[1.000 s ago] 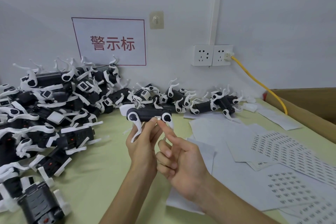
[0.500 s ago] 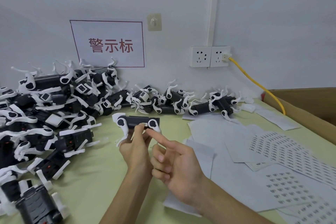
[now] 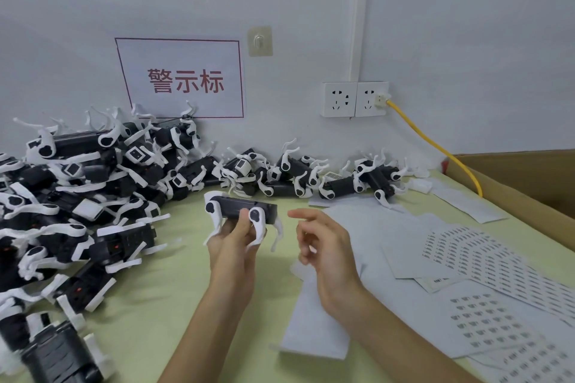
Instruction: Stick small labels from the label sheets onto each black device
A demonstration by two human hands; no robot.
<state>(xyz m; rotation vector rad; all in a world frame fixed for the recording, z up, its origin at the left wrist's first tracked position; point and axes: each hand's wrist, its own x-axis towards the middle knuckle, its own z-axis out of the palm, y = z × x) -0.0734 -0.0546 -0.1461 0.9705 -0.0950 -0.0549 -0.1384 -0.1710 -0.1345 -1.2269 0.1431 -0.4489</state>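
My left hand (image 3: 232, 246) grips a black device with white legs (image 3: 239, 208) from below and holds it up over the green table. My right hand (image 3: 326, 239) hovers just to the right of it, fingers loosely curled, apart from the device and holding nothing that I can see. A large pile of similar black devices (image 3: 77, 196) covers the left of the table, and a row of them (image 3: 311, 177) lies along the wall. Label sheets (image 3: 485, 258) with rows of small printed labels lie at the right.
Blank backing sheets (image 3: 314, 320) lie under and beside my right forearm. A cardboard box (image 3: 529, 183) stands at the far right, with a yellow cable (image 3: 435, 146) running to a wall socket (image 3: 354, 99). A paper sign (image 3: 183, 79) hangs on the wall.
My right forefinger was touching the device's end; it has now pulled away to the right. My left hand has turned the device a little and keeps hold of it.
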